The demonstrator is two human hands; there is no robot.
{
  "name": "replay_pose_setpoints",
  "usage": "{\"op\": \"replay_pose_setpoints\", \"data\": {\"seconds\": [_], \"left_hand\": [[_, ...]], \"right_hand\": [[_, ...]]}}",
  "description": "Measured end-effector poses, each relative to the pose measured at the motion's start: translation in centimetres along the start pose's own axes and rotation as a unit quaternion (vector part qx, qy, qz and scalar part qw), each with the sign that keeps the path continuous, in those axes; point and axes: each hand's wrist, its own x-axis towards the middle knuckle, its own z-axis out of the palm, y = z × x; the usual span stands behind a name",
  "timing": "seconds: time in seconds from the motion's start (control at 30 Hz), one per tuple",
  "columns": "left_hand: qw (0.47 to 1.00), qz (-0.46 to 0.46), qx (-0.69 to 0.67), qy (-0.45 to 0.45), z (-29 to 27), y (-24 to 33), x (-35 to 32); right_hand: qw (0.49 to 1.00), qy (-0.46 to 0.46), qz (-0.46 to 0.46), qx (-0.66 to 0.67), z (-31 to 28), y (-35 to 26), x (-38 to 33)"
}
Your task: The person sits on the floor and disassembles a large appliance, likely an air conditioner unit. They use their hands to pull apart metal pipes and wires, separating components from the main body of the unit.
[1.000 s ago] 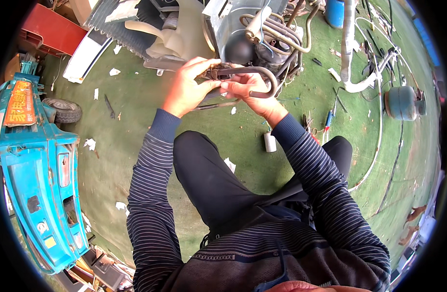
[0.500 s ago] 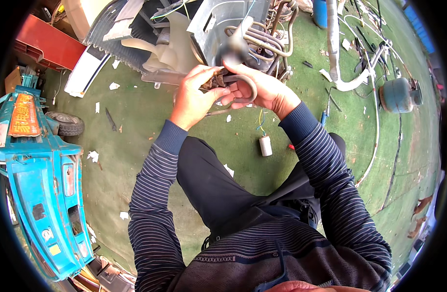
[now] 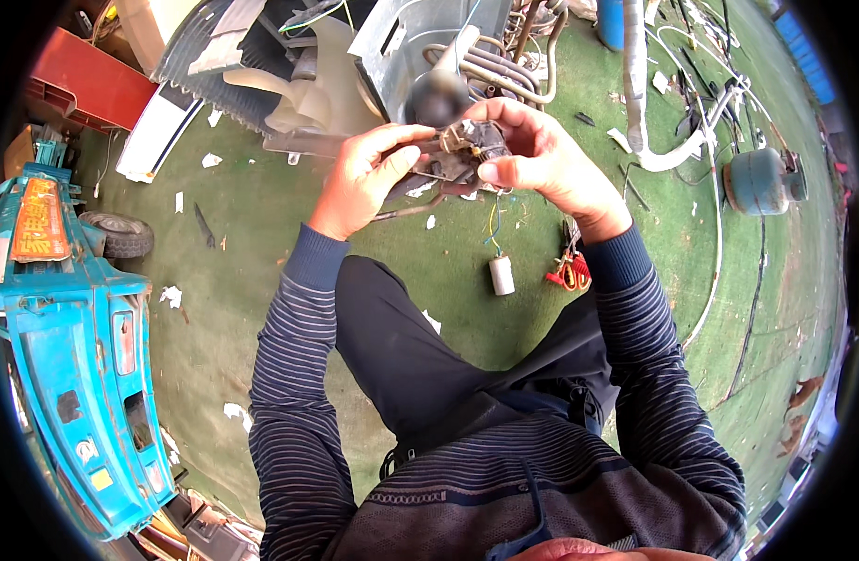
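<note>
Since the left hand (image 3: 362, 182) and right hand (image 3: 560, 168) are both half-curled around that grimy metal part (image 3: 473, 140), I'd support its body, not the tubing (image 3: 411, 211).

brown-black metal part (image 3: 472, 142), pale-striped navy sleeves (image 3: 297, 341), green floor (image 3: 226, 313), turquoise cab (image 3: 51, 351)

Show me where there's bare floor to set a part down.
Bare green floor: between the left sleeve and the blue cab, barring paper scraps; also between the right sleeve and the white hose. Between the thighs is tighter, with a white cylinder ahead. Crowded: beyond the held part, with metal casing and bent pipes.
</note>
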Motion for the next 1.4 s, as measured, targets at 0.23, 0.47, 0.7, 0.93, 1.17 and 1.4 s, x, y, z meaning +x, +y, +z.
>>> {"op": "replay_pose_setpoints", "data": {"seconds": [0.23, 0.47, 0.7, 0.93, 1.17, 1.4], "left_hand": [[1.000, -0.011, 0.000, 0.018, 0.1, -0.4, -0.1], [0.999, -0.006, 0.024, 0.046, -0.1, -0.7, -0.3], [0.988, 0.027, 0.014, 0.151, -0.8, -1.6, -0.6], [0.798, -0.064, -0.001, 0.599, -3.7, -11.2, -6.7], [0.797, -0.119, -0.279, 0.522, 2.6, -14.7, -8.0], [0.715, -0.045, -0.439, 0.543, 1.8, -14.1, -5.3]], "right_hand": [[0.986, 0.138, -0.089, -0.010, 5.3, 5.0, -3.9], [0.953, 0.282, -0.096, -0.050, 9.7, 7.8, -1.2], [0.960, 0.269, -0.038, -0.070, 12.1, 10.9, 1.5], [0.921, 0.132, 0.212, -0.299, 9.1, 23.7, -3.6], [0.819, 0.120, 0.074, -0.556, 3.6, 23.4, -4.8], [0.615, 0.059, -0.271, -0.738, -0.6, 10.5, 2.8]]}}
